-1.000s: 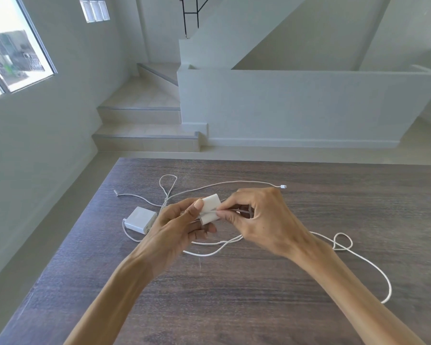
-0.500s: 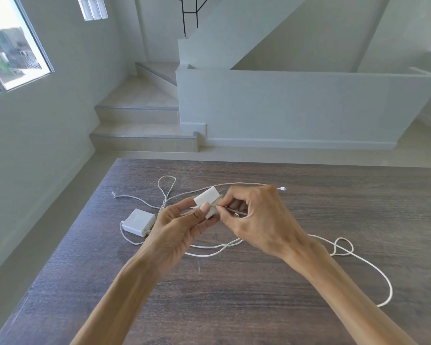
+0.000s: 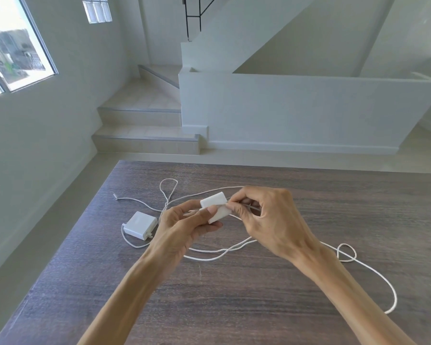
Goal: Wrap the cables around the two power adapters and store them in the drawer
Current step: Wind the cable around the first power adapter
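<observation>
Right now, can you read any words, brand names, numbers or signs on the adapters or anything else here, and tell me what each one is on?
None can be read.
Held adapter: plain white faces, no print visible.
Adapter on the table: no legible marking at this size.

Both forearms come in from the bottom edge and meet near the middle. Left hand (image 3: 184,227) angles up toward 1 o'clock, palm partly turned up, thumb pressed on top of what it holds and fingers (image 3: 210,226) curled underneath. Right hand (image 3: 269,220) reaches in toward 10 o'clock, back of the hand up, thumb and forefinger pinched together, the rest curled.
</observation>
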